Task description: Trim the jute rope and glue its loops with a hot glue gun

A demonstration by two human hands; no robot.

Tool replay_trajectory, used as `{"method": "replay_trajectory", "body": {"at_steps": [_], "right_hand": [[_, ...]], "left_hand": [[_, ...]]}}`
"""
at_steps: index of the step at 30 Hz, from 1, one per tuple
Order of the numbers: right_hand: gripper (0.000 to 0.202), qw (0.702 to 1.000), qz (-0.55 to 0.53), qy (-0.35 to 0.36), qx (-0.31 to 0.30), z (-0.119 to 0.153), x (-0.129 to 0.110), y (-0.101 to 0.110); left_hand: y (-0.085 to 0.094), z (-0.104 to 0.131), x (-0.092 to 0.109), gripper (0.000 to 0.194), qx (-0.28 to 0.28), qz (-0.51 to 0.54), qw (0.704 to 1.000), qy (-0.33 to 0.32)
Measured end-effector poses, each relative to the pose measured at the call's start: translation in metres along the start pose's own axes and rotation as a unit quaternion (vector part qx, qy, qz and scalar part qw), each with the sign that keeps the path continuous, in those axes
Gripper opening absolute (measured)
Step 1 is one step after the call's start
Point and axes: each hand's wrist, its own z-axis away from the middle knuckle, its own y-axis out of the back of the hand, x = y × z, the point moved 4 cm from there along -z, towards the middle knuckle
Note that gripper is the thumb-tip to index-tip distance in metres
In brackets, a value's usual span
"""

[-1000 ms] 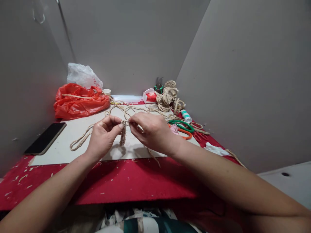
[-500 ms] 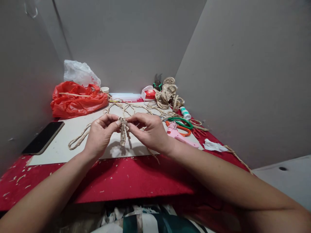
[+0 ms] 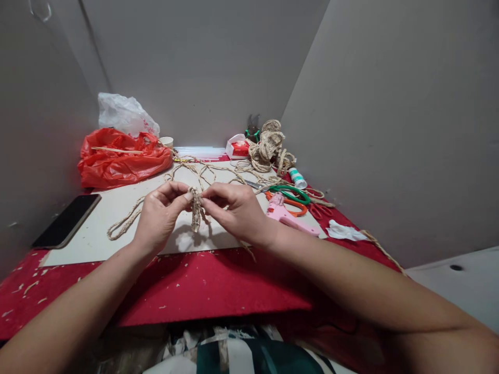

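Held up over the pale board (image 3: 93, 239) is a small looped piece of braided straw cord (image 3: 196, 214). My left hand (image 3: 160, 214) pinches its upper left side between thumb and fingers. From the other side my right hand (image 3: 237, 213) is closed on the same piece, thumb and forefinger at its upper right edge. The lower end of the piece hangs free, and its shadow falls on the board. To the left of my left hand lies a loop of braided cord (image 3: 123, 224). More thin cord spreads over the board behind both hands.
At right lie green-handled scissors (image 3: 290, 194), orange-handled scissors (image 3: 298, 209), a pink glue gun (image 3: 288, 218) and a crumpled tissue (image 3: 345, 230). Coiled cord (image 3: 268, 150) and pliers (image 3: 253, 132) stand behind. At left are a red plastic bag (image 3: 125, 166) and a phone (image 3: 66, 222).
The cord piece has turned slightly and looks narrower between my fingers. My right hand has shifted slightly left. The whole view has moved a little.
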Motion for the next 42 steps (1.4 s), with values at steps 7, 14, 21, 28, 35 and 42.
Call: {"method": "replay_trajectory", "body": {"at_steps": [7,14,21,28,35,42], "right_hand": [[0.010,0.999,0.048,0.022,-0.005,0.001,-0.005,0.001],[0.014,0.989,0.114,0.091,0.004,0.008,-0.012,0.001],[0.014,0.991,0.111,0.072,-0.011,0.010,-0.008,0.000],[0.016,0.984,0.141,0.101,-0.032,0.015,-0.006,-0.001],[0.019,0.984,0.148,0.095,-0.018,0.022,-0.002,-0.001],[0.036,0.965,0.237,0.105,-0.046,0.030,-0.002,-0.005]], "left_hand": [[-0.003,0.001,0.000,0.013,0.005,0.012,1.000,0.017],[-0.003,0.003,0.004,0.014,0.003,0.045,0.999,0.011],[-0.002,0.002,0.002,0.017,-0.037,0.061,0.996,0.054],[-0.003,0.001,-0.002,0.009,-0.042,0.013,0.997,0.061],[-0.002,-0.002,-0.005,0.008,-0.020,0.010,0.998,0.065],[0.002,-0.003,-0.005,0.009,0.004,0.074,0.994,0.083]]}}
